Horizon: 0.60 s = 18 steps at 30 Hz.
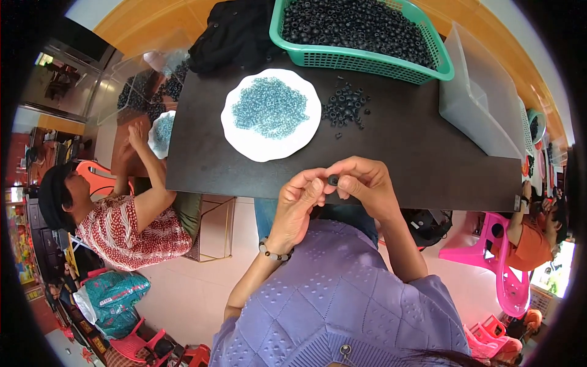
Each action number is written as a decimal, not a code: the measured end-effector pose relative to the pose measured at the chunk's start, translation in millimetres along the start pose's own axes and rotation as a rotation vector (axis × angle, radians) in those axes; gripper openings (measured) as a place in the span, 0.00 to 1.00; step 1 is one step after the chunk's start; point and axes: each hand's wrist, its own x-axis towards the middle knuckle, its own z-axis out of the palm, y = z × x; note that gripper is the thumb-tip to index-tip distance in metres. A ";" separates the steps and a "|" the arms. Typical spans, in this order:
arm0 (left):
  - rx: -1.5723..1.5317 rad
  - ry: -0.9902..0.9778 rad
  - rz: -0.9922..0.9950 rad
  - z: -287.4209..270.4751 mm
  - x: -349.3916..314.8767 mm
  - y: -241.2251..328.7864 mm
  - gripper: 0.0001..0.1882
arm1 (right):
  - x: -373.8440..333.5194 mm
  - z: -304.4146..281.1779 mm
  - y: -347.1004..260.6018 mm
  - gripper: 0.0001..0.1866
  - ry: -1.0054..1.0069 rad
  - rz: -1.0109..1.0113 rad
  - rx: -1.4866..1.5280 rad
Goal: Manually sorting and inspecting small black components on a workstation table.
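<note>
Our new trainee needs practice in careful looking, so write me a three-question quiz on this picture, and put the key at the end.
1. True or false: the white plate holds small bluish beads.

2. Pick one. What colour is the bead at the fingertips of the left hand and right hand?
A: white
B: black
C: red

3. In your own words: where does the loose pile of black beads lie?

Key
1. True.
2. B.
3. On the dark table, just right of the plate, near the green basket.
</note>
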 end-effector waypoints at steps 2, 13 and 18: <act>-0.015 -0.004 0.006 -1.1 -0.2 0.0 0.15 | -1.5 1.9 -0.2 0.10 -0.004 -0.037 0.009; -0.167 -0.001 -0.009 -5.7 2.8 -1.3 0.12 | -2.7 9.6 -0.2 0.12 0.073 -0.245 -0.299; -0.143 -0.020 0.003 -4.0 1.5 5.8 0.13 | 1.7 10.7 -4.8 0.14 0.064 -0.369 -0.559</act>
